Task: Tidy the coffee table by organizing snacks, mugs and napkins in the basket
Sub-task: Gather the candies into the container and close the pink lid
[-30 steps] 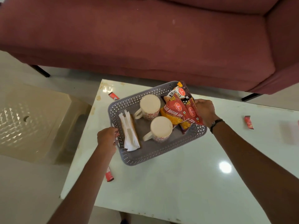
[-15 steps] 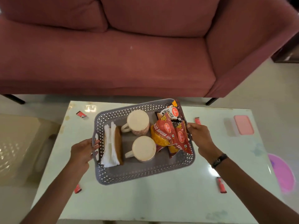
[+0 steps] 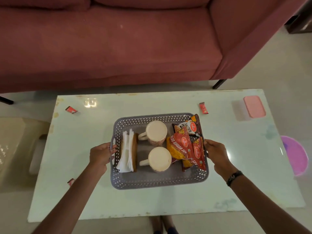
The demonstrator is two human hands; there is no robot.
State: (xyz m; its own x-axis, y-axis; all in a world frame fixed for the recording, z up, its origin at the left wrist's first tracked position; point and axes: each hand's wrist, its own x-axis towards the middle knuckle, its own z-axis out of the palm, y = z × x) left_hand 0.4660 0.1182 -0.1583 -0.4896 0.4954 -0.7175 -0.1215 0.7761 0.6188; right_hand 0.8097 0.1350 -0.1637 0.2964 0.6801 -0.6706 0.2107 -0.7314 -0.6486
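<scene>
Head view: left hand and right hand gripping basket side rims, mid-table.

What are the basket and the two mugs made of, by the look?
Basket: likely moulded plastic, matte grey, with perforated lattice walls. Mugs: probably glazed ceramic, cream with a patterned outside; the smooth thick bodies and handles suggest it, though not certain.

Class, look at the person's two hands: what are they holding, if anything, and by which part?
Both hold the basket: the left hand grips the handle on its left end, and the right hand grips the rim of its right end, beside the snack packets.
</scene>
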